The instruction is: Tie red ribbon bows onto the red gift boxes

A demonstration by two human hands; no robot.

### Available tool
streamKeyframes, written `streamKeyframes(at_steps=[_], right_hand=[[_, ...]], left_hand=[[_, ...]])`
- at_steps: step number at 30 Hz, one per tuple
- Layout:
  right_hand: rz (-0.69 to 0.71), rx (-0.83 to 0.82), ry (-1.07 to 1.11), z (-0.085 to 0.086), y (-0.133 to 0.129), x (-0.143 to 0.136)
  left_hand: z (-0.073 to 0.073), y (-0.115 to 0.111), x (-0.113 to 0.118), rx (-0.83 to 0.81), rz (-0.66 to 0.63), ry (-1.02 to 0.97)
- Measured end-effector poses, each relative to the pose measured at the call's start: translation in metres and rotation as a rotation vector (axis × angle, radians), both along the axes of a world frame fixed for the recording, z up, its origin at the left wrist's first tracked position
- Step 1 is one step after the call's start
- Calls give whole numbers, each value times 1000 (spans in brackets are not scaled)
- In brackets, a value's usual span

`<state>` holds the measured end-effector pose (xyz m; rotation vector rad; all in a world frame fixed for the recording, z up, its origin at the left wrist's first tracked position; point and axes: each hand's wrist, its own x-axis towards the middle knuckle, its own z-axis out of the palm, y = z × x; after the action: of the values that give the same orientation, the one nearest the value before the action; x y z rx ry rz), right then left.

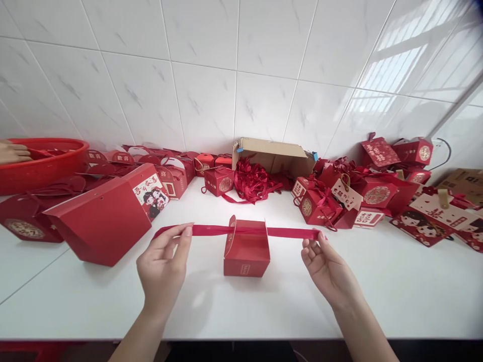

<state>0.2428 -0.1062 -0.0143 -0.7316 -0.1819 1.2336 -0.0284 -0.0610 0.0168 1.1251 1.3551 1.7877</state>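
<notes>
A small red gift box (247, 256) stands on the white table in front of me, its flaps upright at the left and right. A dark red ribbon (287, 233) runs through the box near its top and stretches out level on both sides. My left hand (164, 264) pinches the ribbon's left part between thumb and fingers, with a short tail beyond it. At the other end, my right hand (328, 271) grips the ribbon's tip between thumb and forefinger, palm turned upward. Neither hand touches the box.
Behind the box, a cardboard box (277, 148) on its side spills tangled red ribbon (252, 183). Finished-looking gift boxes (377, 193) pile up at right. A large red box (105, 216) stands at left, near a red basin (45, 171) with another person's hand (13, 152).
</notes>
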Motion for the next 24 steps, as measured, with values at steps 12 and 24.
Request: streamKeyframes(at_steps=[12, 24], right_hand=[[-113, 63, -160, -2, 1, 5], [-378, 211, -458, 27, 2, 7]], left_hand=[[-3, 20, -15, -54, -100, -74], [36, 13, -5, 77, -8, 122]])
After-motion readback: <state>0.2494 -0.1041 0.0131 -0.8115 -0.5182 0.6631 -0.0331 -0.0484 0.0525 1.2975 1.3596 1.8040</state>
